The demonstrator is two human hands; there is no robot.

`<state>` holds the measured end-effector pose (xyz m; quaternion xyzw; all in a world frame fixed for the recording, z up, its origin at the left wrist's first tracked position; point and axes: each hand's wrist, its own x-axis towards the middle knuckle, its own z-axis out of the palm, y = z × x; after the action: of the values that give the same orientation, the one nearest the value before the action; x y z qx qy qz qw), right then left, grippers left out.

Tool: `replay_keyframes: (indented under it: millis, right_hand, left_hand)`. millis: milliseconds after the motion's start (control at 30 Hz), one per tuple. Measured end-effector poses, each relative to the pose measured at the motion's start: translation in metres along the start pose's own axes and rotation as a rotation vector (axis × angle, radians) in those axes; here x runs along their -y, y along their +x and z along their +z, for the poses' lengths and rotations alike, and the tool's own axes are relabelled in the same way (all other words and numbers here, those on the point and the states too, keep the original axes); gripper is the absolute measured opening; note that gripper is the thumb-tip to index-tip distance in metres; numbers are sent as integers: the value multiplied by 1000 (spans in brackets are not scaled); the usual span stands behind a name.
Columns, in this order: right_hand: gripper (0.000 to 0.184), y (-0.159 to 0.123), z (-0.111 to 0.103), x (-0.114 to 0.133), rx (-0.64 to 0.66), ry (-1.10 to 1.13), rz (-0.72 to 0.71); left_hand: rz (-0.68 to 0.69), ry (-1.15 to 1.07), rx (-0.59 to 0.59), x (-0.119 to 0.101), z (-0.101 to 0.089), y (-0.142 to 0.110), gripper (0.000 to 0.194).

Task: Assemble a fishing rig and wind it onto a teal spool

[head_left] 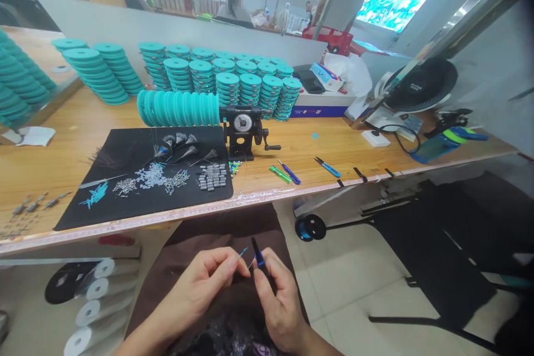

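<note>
My left hand (199, 289) is held low over my lap, its thumb and forefinger pinching a thin blue-tipped line piece (243, 252). My right hand (277, 300) grips small black snips with a blue handle (258, 253). The snips' tips sit right next to the pinched piece, and I cannot tell whether they touch it. Both hands are in front of a dark brown apron (221, 239), below the bench edge.
A wooden workbench (300, 144) holds a black mat (200, 144) with small tackle parts, a hand-crank winder (242, 130), several stacks of teal spools (250, 89), and loose scissors (327, 167). A black chair (434, 267) stands on my right.
</note>
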<state>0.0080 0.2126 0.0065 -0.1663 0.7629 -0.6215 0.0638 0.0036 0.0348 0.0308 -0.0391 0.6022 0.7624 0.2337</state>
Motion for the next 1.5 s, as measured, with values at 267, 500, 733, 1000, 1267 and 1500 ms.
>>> replay_keyframes:
  millis: [267,500,733,1000,1267,1500]
  right_hand:
    - [23,4,3,-5,-67,-47,-11]
    - [17,2,4,-7,-58,-146,-107]
    - [17,-1,5,-17,-83,-192,-105]
    - [22,-2,11,-14,-82,-73,-41]
    - [25,-9,17,-15,-73,-3,-101]
    - [22,-14,15,-11,-99,-42,-86]
  left_hand:
    - [267,8,-60,-4,1,-25,18]
    - [185,-250,-393,-11,15,7,28]
    - [327,566,-388,3,13,15,25]
    - [319,717,-286,-2,4,10,17]
    - [151,46,-175,5,4,6,38]
    - [106,-236,-152,19,11,1,37]
